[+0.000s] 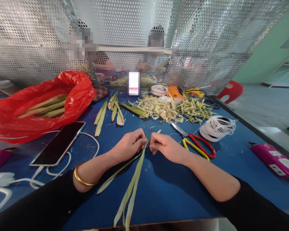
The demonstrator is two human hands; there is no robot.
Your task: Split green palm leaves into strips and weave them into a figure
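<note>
My left hand (131, 144) is closed in a pinch on the upper end of long pale-green leaf strips (135, 183). Their loose tails spread down toward the table's front edge, and one strip veers off to the left under my wrist. Just to the right, my right hand (162, 144) is also closed, fingertips pinched together. A thin pale thread (147, 147) shows in the narrow gap between the hands; its ends are hidden by the fingers. Scissors (195, 141) with red and yellow handles lie beyond my right hand, blades slightly apart.
Leaf pieces (114, 109) and a heap of shredded trimmings (161, 107) lie farther back. A white string coil (216, 128) sits at right. On the left are a red plastic bag (79, 86) of leaves, a phone (59, 144) and white cables. A perforated metal screen (125, 25) stands behind.
</note>
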